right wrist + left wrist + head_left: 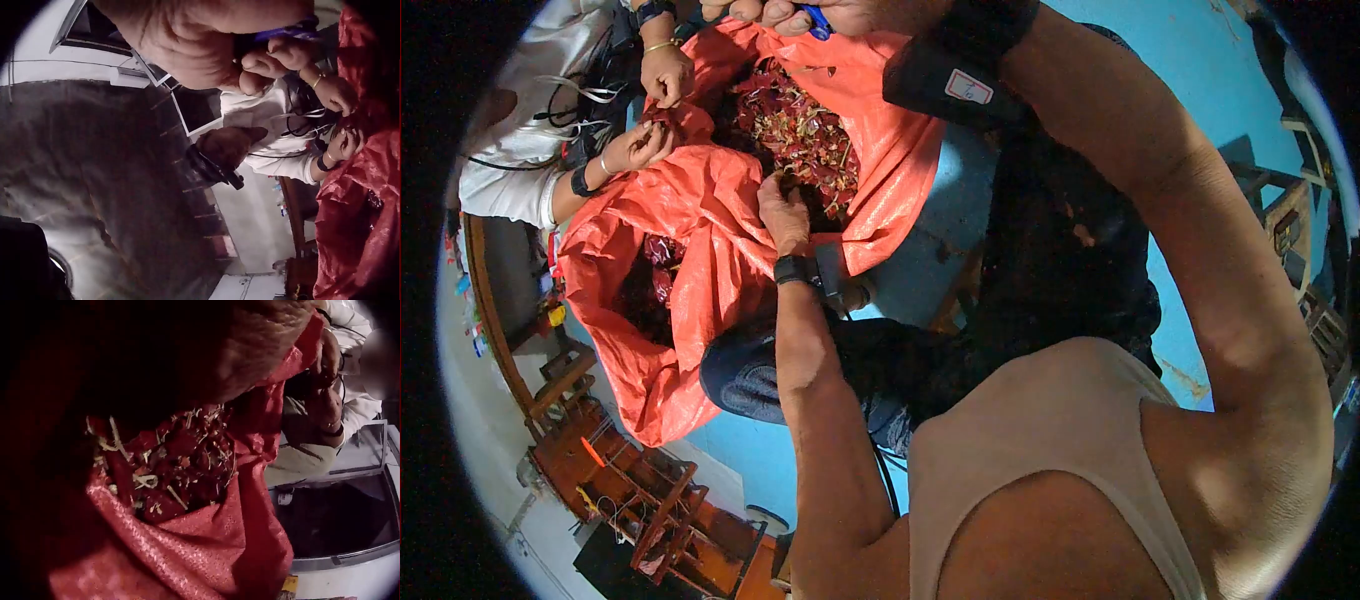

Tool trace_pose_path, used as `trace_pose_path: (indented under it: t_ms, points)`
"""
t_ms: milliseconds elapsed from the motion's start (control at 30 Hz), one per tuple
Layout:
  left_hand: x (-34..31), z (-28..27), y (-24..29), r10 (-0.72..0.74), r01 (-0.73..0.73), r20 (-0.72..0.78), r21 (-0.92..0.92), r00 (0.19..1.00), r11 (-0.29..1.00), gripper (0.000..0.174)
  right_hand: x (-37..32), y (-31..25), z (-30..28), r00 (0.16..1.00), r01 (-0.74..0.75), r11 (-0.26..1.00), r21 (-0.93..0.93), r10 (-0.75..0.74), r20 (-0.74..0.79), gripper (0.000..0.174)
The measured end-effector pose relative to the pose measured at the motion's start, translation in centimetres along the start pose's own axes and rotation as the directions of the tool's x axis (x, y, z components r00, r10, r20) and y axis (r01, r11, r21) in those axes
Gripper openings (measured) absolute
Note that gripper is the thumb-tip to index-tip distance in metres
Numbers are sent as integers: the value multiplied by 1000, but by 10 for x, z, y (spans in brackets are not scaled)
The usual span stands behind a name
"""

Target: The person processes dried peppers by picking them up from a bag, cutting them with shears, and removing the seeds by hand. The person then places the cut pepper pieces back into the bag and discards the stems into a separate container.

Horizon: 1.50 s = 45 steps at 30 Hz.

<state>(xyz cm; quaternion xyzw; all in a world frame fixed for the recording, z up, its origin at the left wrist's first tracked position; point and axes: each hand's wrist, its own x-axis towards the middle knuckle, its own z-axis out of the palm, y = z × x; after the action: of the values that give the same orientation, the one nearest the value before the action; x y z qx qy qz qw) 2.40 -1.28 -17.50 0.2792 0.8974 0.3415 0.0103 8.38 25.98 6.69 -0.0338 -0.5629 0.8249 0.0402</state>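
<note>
An orange-red woven sack [710, 200] lies open on my lap, and a heap of dried red chillies [800, 130] sits in its mouth. My left hand [783, 212] reaches into the edge of that heap, its fingertips buried among the pods. The left wrist view shows the chillies [181, 462] and the sack [206, 550] under the back of the left hand [250, 350]. My right hand [800, 12] is raised at the sack's far rim, fingers curled round a blue-handled tool [818, 20]. The right wrist view shows the right hand [206, 44] gripping the tool [284, 31].
A second person in white [530, 100] sits across the sack, and both of that person's hands [665, 72] work at its rim. Blue floor [1200, 60] surrounds us. Wooden furniture [650, 500] stands on the left and a wooden frame [1280, 210] on the right.
</note>
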Motion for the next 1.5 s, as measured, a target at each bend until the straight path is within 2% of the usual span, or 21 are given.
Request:
trace_pose_path:
  t_ms: [33,133,400,433,467,500,533,600,667,867,900,1000,1100,1200,1233,1300,1333,1367,1400,1433,1500]
  points:
    - [-1,-3,15,125,-119,-36,150,991,982,17,0,-1,0,1000,-2,1000,1,2,-1,16]
    - [-4,0,36,75,-44,-99,282,992,958,17,-1,-1,0,999,-36,999,-4,36,-8,17]
    - [-3,29,20,-119,107,113,107,986,988,24,-5,-4,12,993,-106,984,-144,99,-60,17]
    - [0,29,19,-132,165,156,-223,979,961,12,-6,-3,11,993,-107,984,-144,100,-57,17]
    - [2,26,15,-137,168,153,-217,979,961,12,-7,0,11,999,-50,993,-104,48,-22,16]
    - [6,20,11,-330,433,280,-557,901,709,7,-6,3,11,1000,7,998,-61,-7,10,16]
    - [11,10,19,-429,599,461,-750,777,279,1,-4,6,11,1000,8,998,-55,-7,17,16]
    - [16,-8,43,-461,571,428,-788,777,231,6,3,10,12,1000,-18,995,-102,19,7,16]
    - [15,-10,44,-488,535,306,-718,817,445,4,0,8,13,999,-27,991,-130,31,26,17]
    - [5,25,21,-341,392,198,-547,919,740,5,3,23,13,984,114,991,-69,-103,148,19]
    - [-4,38,24,-213,211,7,-181,977,961,18,1,24,10,983,121,988,-100,-106,149,19]
    - [-3,50,35,-64,77,-96,139,993,987,28,11,36,-4,988,116,980,-160,-97,121,20]
    - [-4,59,36,-61,69,-37,272,997,960,32,18,39,-13,937,182,982,-50,-158,313,21]
    - [0,56,46,-95,93,-12,380,995,920,25,24,29,-16,982,158,930,-331,-112,155,22]
    - [2,52,38,-207,209,81,-19,975,978,20,42,30,-26,888,-86,990,-113,127,442,24]
    - [1,41,44,-216,265,154,-628,964,731,9,86,38,-45,321,-658,751,52,217,922,28]
    - [3,31,36,-334,461,328,-731,884,502,8,109,57,-50,321,-656,752,58,209,923,28]
    - [4,20,41,-350,491,393,-833,850,256,6,131,86,-52,577,-188,966,178,-38,816,29]
    - [5,9,47,-346,487,459,-873,818,-8,6,141,102,-52,655,338,924,181,-369,659,29]
    - [6,0,42,-316,482,482,-872,818,-83,8,105,83,-43,652,342,921,186,-375,659,29]
    - [8,-15,41,-332,459,477,-878,813,-137,8,9,18,-8,981,143,945,-294,-96,166,25]
